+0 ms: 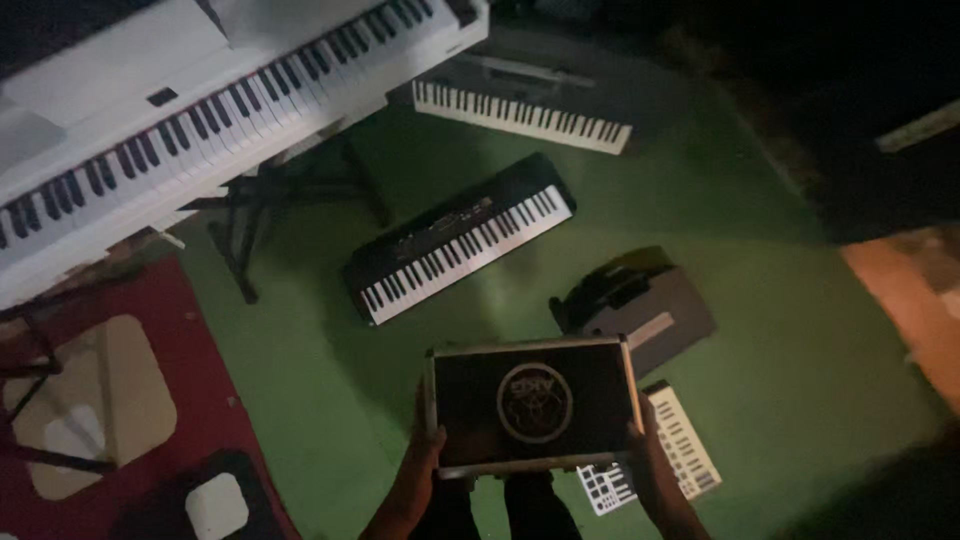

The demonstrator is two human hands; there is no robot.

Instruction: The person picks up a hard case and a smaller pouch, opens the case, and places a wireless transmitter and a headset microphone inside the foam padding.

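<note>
Head view, dim room, I see both hands holding a flat black case (533, 403) level above the green floor (780, 330). Left hand (425, 455) grips the case's left edge, fingers curled shut round it. Right hand (645, 450) grips the right edge, fingers wrapped the same way. Case has a pale metal rim and one round pale emblem centred on its lid; too blurred to make out more.

Just under the case's right corner lies a small white keyboard (685, 440) with a pad block, partly hidden. Behind the case sits a grey box (640, 305), lid part open, near the case's far edge. Further up, a black keyboard (460, 240) lies diagonally on the floor, well apart from the case. Another keyboard (520, 110) rests near the top. White piano (200, 100) on a black stand fills the top left. Red mat (170, 330) with pale patches covers the bottom left.

Open floor lies right of the case and between the black keyboard and the grey box. Right edge and top right are too dark to read.
</note>
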